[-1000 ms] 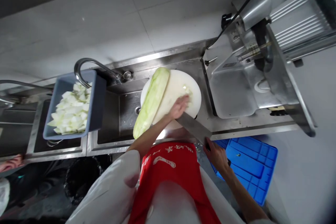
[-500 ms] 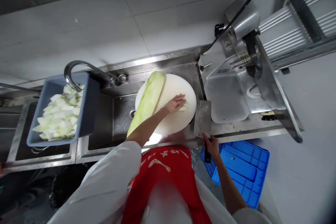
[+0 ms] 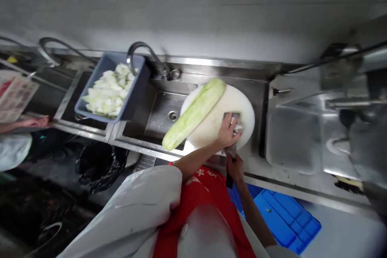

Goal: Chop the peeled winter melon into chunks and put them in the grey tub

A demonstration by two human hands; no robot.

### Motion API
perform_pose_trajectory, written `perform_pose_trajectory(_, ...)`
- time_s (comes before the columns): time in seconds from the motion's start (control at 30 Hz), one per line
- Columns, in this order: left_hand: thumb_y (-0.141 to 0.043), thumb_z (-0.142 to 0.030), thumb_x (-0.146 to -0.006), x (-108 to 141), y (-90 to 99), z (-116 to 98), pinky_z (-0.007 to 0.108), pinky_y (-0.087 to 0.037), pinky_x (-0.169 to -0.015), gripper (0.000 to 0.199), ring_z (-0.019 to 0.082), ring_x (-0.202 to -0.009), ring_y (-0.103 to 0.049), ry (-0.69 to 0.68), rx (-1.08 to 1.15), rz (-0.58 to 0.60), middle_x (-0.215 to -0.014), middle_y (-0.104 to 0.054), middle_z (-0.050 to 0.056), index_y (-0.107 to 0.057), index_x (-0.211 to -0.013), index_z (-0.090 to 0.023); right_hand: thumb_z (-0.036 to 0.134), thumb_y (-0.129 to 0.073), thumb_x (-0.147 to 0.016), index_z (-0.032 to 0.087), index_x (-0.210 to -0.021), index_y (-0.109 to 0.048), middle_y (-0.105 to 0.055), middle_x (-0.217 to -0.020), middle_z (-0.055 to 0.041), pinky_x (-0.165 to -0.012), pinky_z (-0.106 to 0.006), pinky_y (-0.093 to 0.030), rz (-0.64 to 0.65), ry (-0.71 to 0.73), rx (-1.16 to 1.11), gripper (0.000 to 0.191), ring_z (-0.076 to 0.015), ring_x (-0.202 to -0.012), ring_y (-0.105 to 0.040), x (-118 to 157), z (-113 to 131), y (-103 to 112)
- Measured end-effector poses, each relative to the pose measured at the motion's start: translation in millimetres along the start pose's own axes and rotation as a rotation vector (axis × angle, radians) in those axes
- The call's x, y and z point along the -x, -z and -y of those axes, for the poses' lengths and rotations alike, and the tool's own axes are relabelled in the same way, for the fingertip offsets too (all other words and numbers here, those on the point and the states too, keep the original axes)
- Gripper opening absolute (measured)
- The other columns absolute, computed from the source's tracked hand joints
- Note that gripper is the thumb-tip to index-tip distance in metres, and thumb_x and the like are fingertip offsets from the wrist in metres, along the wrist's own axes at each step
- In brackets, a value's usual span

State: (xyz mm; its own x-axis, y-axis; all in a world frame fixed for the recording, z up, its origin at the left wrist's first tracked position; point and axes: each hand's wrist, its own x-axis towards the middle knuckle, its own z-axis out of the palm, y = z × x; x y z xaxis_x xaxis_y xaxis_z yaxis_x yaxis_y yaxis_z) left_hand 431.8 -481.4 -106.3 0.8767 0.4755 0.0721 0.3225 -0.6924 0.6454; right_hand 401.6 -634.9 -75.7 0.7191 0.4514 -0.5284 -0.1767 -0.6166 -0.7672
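A long peeled pale green gourd point(image 3: 196, 115) lies slantwise across the left part of a round white cutting board point(image 3: 246, 109), its near end past the board's edge. My right hand point(image 3: 236, 168) is closed around the black handle of a cleaver point(image 3: 231, 151), whose blade lies flat over the board's right side. On top of the blade rests my left hand point(image 3: 228, 132), fingers spread, touching small pale gourd pieces point(image 3: 237, 128). The hand partly hides both the blade and the pieces.
A grey-blue tub point(image 3: 81, 107) of cut white chunks stands over the sinks at left, beside a curved faucet point(image 3: 145, 44). Machine parts point(image 3: 293, 137) occupy the right counter. Below are a black-bagged bin point(image 3: 99, 165) and blue crate point(image 3: 287, 217). Another person's hand point(image 3: 38, 121) shows far left.
The view has turned left. The cleaver has come from beside the board onto it. My left hand has gone from lying on the pieces to resting over the blade with them.
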Motion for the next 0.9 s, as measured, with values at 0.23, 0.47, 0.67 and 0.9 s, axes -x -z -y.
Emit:
perform_pose_trajectory(0.23,-0.045,-0.059,-0.097,43.9,107.8,-7.6,0.035,-0.020,-0.131,0.086,0.021,-0.158,-0.004,0.149,-0.054,-0.222,-0.171,0.006,0.000,-0.005,-0.165,-0.026,0.060,-0.041,-0.094,0.023,-0.080,-0.065,-0.067,-0.059,-0.0078,-0.053,-0.030,-0.040,0.041,0.362,0.424,0.046,-0.0232,-0.054,-0.062,47.3,44.5,-11.3)
perform_pose_trajectory(0.47,-0.016,-0.051,-0.107,157.9,222.4,85.0,0.044,-0.023,-0.129,0.067,0.022,-0.159,-0.006,0.574,-0.082,-0.738,-0.172,-0.001,0.005,0.008,-0.164,-0.025,0.035,-0.036,-0.103,0.018,-0.089,-0.065,-0.071,-0.071,-0.0117,-0.057,-0.029,-0.038,0.453,0.870,0.858,0.037,-0.0237,-0.064,-0.067,92.2,126.2,-124.7)
perform_pose_trajectory(0.67,-0.028,-0.052,-0.108,306.2,292.1,174.6,0.037,-0.024,-0.128,0.060,0.021,-0.155,-0.026,0.868,0.088,-1.385,-0.166,-0.030,0.006,-0.034,-0.159,-0.022,0.022,-0.039,-0.104,0.014,-0.105,-0.065,-0.074,-0.081,-0.0117,-0.061,-0.027,-0.043,0.855,1.160,1.080,0.028,-0.0211,-0.073,-0.071,164.3,172.3,-254.1)
perform_pose_trajectory(0.9,-0.014,-0.035,-0.110,475.6,438.3,320.0,0.029,-0.035,-0.120,0.056,0.017,-0.145,-0.043,1.405,0.032,-1.491,-0.156,-0.046,0.014,-0.040,-0.153,-0.011,0.021,-0.035,-0.105,0.016,-0.110,-0.066,-0.074,-0.083,-0.0131,-0.067,-0.033,-0.045,1.037,1.324,1.092,0.032,-0.0255,-0.074,-0.071,249.2,203.3,-385.1)
